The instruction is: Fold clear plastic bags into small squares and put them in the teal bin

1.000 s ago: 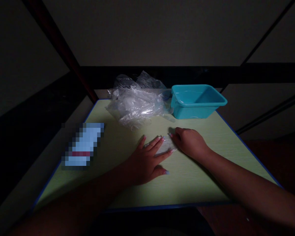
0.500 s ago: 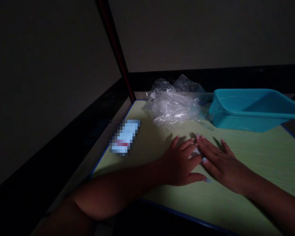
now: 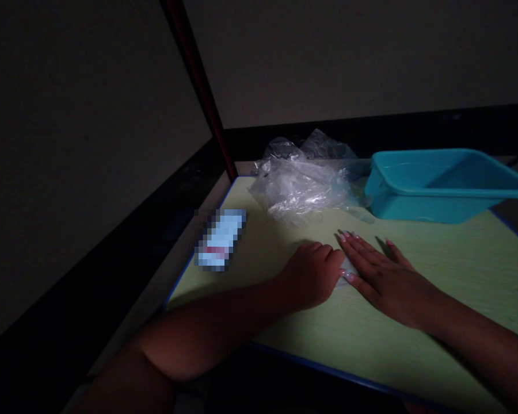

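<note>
Between my two hands lies a small, thin, whitish translucent sheet [image 3: 349, 265], mostly covered, so its kind is unclear. My left hand [image 3: 313, 276] is closed with its fingers curled at the sheet's left side, apparently gripping its edge; the fingertips are hidden. My right hand [image 3: 384, 282] rests flat, palm down, over the right part of the sheet. Its fingers are stretched out, with the thumb near the left fist.
Crumpled clear plastic bags [image 3: 304, 184] are heaped at the back of the pale green table [image 3: 470, 270]. At the back right stands a turquoise plastic basin [image 3: 418, 204]. A phone with a lit, blurred screen [image 3: 220, 238] lies by the left edge. Dark walls enclose the back and left.
My left hand has gone from spread fingers to a closed fist beside the sheet. My right hand stays flat, its thumb moved slightly left. More of the sheet shows.
</note>
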Available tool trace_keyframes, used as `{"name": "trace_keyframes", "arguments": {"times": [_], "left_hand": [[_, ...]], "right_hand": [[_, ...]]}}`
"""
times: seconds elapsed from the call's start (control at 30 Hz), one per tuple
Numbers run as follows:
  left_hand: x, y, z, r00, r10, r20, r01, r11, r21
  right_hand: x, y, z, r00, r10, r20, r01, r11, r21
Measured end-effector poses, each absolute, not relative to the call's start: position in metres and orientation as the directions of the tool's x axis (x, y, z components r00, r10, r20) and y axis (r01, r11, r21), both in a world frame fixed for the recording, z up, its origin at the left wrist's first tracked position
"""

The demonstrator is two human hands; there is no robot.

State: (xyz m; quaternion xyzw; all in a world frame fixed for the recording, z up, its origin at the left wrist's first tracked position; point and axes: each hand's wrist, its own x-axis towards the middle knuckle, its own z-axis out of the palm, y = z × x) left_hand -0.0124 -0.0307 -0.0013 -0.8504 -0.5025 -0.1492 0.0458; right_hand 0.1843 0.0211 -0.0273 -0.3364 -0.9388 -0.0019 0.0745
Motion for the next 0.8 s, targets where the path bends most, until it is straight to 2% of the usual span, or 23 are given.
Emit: {"name": "trace_keyframes", "arguments": {"times": [0.2, 0.33, 0.5, 0.8], "left_hand": [[-0.009, -0.028, -0.004, 0.413, 0.883, 0.221, 0.901, -0.432, 0.043], [-0.013, -0.031, 0.002, 0.398, 0.900, 0.177, 0.913, -0.408, 0.025], [-0.026, -0.029, 0.004, 0.460, 0.878, 0.131, 0.885, -0.466, 0.019], [-0.045, -0.021, 0.007, 0.490, 0.866, 0.100, 0.870, -0.493, 0.015]], "right_hand": [[0.181, 0.021, -0.026, -0.759, 0.642, 0.111, 0.642, 0.766, -0.040], [0.181, 0.021, -0.019, -0.756, 0.653, 0.041, 0.651, 0.757, -0.060], [0.184, 0.023, -0.011, -0.744, 0.666, -0.050, 0.668, 0.740, -0.084], [0.188, 0.026, -0.009, -0.745, 0.665, -0.057, 0.667, 0.737, -0.113]]}}
